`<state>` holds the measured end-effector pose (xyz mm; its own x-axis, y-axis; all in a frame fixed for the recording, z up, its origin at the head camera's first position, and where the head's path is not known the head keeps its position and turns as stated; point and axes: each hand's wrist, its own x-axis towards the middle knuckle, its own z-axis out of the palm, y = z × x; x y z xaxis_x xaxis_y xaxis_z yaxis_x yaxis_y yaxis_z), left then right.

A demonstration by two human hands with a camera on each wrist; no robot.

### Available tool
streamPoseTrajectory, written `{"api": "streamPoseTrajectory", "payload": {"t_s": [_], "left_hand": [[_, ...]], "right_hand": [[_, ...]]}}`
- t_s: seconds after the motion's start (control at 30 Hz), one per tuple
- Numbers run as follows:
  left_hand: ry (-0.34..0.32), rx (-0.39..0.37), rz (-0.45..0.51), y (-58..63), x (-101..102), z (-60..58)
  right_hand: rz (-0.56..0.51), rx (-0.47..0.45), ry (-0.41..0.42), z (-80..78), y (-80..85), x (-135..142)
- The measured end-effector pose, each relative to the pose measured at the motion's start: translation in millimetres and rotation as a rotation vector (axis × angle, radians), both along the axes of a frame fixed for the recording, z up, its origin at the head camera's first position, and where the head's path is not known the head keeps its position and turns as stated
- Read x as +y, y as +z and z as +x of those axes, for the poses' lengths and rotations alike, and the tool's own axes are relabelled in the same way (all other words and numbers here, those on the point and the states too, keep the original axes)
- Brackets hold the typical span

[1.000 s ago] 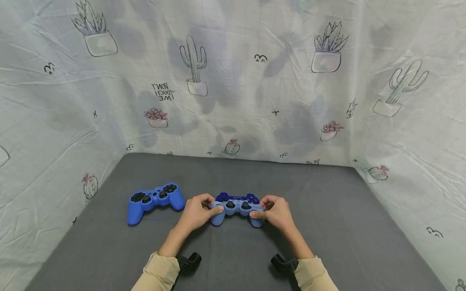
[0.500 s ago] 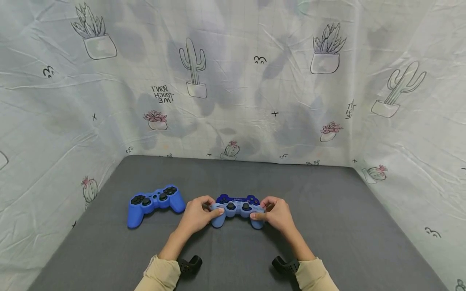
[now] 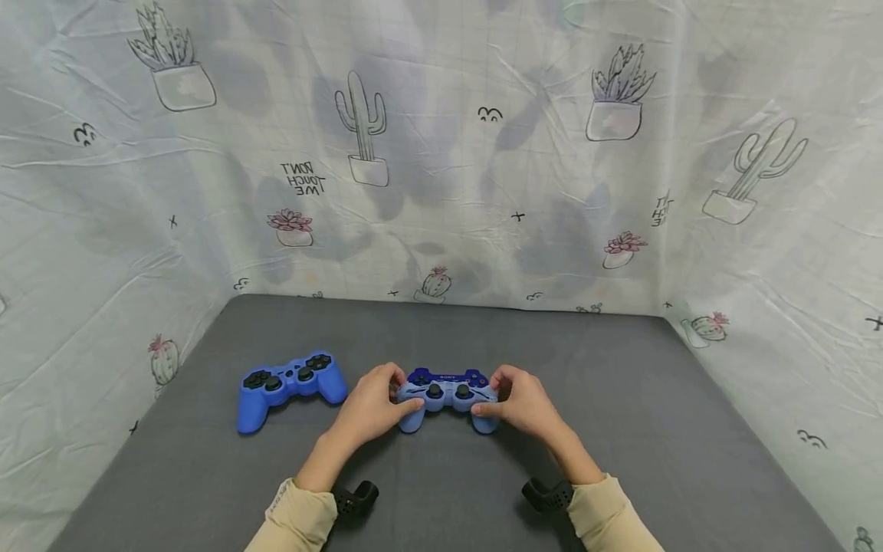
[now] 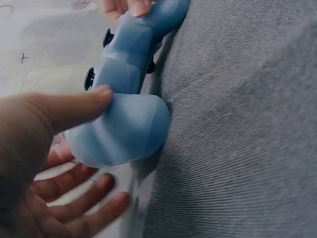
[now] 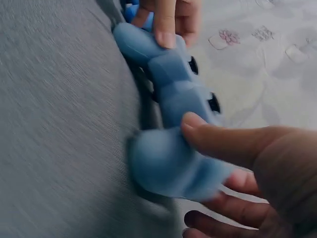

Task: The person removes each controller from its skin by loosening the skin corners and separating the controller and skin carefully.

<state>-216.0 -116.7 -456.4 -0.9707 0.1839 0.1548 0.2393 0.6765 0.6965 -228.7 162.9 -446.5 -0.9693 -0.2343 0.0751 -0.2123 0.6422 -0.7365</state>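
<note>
we've got the light-blue controller (image 3: 448, 396) right between our two grips: the left grip (image 3: 372, 402) pinches one end, thumb on the handle, and the right grip (image 3: 524, 402) pinches the other end the same way. it's down low at the table (image 3: 441, 483), but we can't tell if it's fully resting. a blue controller (image 3: 291, 389) lies just left of our left grip, and a cactus-print sheet (image 3: 434, 153) hangs beyond both.

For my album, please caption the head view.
Left hand and right hand hold a game controller; a second controller lies left on grey cloth.
</note>
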Motion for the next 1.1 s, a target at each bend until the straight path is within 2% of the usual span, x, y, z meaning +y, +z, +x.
{"api": "streamPoseTrajectory", "payload": {"t_s": [0.07, 0.17, 0.3, 0.5, 0.67, 0.77, 0.93, 1.1], "left_hand": [[-0.020, 0.039, -0.028, 2.9, 1, -1.4], [-0.084, 0.072, -0.022, 4.1, 2, -6.5], [-0.174, 0.074, -0.014, 1.0, 3, -13.9], [-0.280, 0.052, -0.016, -5.5, 3, -20.6], [-0.363, 0.079, 0.020, -9.2, 6, -25.2], [-0.382, 0.089, 0.067, -11.8, 7, -25.5], [-0.375, 0.101, 0.140, -16.4, 8, -24.7], [-0.355, 0.113, 0.148, -19.3, 8, -24.8]], "right_hand": [[0.032, 0.032, 0.048, -0.9, 7.0, -1], [0.017, 0.082, 0.107, -3.8, 13.6, -4], [0.001, 0.125, 0.173, -9.1, 13.7, -13], [0.022, 0.139, 0.252, -14.6, 10.0, -21], [-0.007, 0.117, 0.259, -17.6, 9.5, -23], [-0.034, 0.105, 0.246, -19.6, 8.7, -23], [-0.039, 0.111, 0.228, -21.3, 7.1, -24], [-0.019, 0.169, 0.247, -21.0, 5.2, -27]]}}
